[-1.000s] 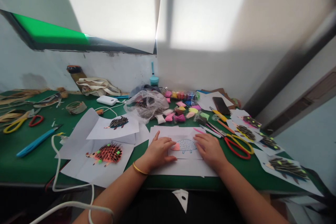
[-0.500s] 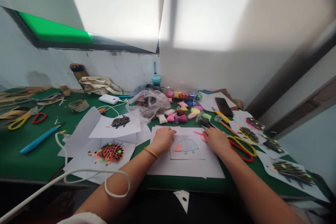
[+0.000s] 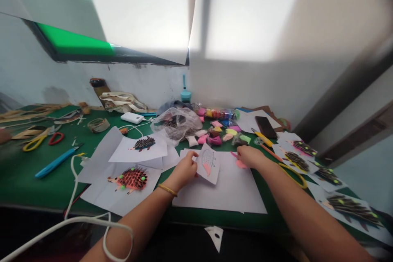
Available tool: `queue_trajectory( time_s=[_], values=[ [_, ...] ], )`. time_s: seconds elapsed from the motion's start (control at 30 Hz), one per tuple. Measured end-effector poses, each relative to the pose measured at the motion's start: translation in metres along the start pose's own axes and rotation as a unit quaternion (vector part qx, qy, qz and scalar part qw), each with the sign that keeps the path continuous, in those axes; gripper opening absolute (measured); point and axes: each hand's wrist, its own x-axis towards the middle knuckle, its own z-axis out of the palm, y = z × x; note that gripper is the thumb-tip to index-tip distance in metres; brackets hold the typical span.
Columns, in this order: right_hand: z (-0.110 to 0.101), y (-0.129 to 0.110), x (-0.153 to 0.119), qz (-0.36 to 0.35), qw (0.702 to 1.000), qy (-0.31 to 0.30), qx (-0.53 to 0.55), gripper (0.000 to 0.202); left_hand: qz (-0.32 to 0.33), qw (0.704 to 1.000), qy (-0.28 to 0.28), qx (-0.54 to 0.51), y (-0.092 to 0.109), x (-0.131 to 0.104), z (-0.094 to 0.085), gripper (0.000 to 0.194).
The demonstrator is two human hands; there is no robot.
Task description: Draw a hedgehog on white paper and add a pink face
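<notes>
My left hand [image 3: 185, 168] pinches the edge of a small white card with a hedgehog drawing [image 3: 208, 163]. The card is tilted up, turned on its side, and its hedgehog has blue dots and a pink-coloured snout. Below it lie larger white sheets [image 3: 221, 194]. My right hand [image 3: 250, 156] is closed on a slim pink modelling tool [image 3: 233, 154], whose tip shows past the fingers. Just under those fingers sits a flat lump of pink clay [image 3: 241, 164] on the sheets.
Clay packets [image 3: 215, 141] and a plastic bag [image 3: 176, 123] lie behind. Finished hedgehog pictures [image 3: 132, 180] flank me on both sides. Yellow-handled scissors [image 3: 302, 181], a phone [image 3: 265, 127] and a blue cutter [image 3: 55, 163] are around. A blurred hand [image 3: 4, 135] shows at the left edge.
My left hand has lifted the hedgehog card off the sheets and turned it on its side. The right hand stays near the pink clay. The view has shifted slightly.
</notes>
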Motion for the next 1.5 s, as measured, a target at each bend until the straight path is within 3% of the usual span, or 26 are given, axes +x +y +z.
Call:
queue_trajectory(
  time_s=[0.07, 0.13, 0.2, 0.33, 0.43, 0.53, 0.63, 0.8, 1.07, 1.2, 1.33, 1.5],
  values=[
    [-0.003, -0.005, -0.009, 0.015, 0.999, 0.051, -0.004, 0.017, 0.005, 1.0, 0.002, -0.029, 0.002, -0.016, 0.004, 0.036],
    [-0.002, -0.013, -0.024, 0.035, 0.993, 0.108, 0.01, 0.026, 0.04, 0.999, 0.02, 0.03, 0.007, -0.029, 0.008, 0.031],
    [0.003, -0.021, -0.042, 0.032, 0.978, 0.173, 0.109, 0.025, 0.089, 0.99, 0.041, 0.1, 0.012, -0.039, 0.01, 0.027],
    [0.023, -0.038, -0.077, -0.066, 0.932, 0.109, 0.339, 0.024, 0.157, 0.96, 0.065, 0.222, 0.016, -0.049, 0.016, 0.017],
    [0.034, -0.046, -0.092, -0.097, 0.882, 0.037, 0.459, 0.026, 0.232, 0.944, 0.047, 0.231, 0.015, -0.054, 0.023, 0.011],
    [0.039, -0.049, -0.096, -0.127, 0.848, -0.004, 0.515, 0.031, 0.273, 0.935, 0.035, 0.224, 0.015, -0.06, 0.03, 0.021],
    [0.043, -0.05, -0.094, -0.141, 0.853, -0.007, 0.503, 0.029, 0.271, 0.934, 0.031, 0.23, 0.015, -0.062, 0.033, 0.021],
    [0.046, -0.054, -0.096, -0.153, 0.884, 0.057, 0.438, 0.014, 0.259, 0.933, 0.033, 0.248, 0.015, -0.063, 0.035, 0.018],
    [0.06, -0.061, -0.117, -0.152, 0.918, 0.131, 0.341, 0.017, 0.249, 0.927, 0.026, 0.28, 0.021, -0.063, 0.038, 0.022],
    [0.063, -0.068, -0.126, -0.186, 0.921, 0.16, 0.303, 0.015, 0.24, 0.928, 0.028, 0.284, 0.021, -0.061, 0.041, 0.025],
    [0.063, -0.073, -0.128, -0.202, 0.921, 0.169, 0.286, 0.015, 0.247, 0.927, 0.036, 0.279, 0.019, -0.059, 0.044, 0.043],
    [0.068, -0.075, -0.127, -0.218, 0.922, 0.171, 0.27, 0.015, 0.253, 0.924, 0.042, 0.284, 0.017, -0.059, 0.045, 0.043]
  ],
)
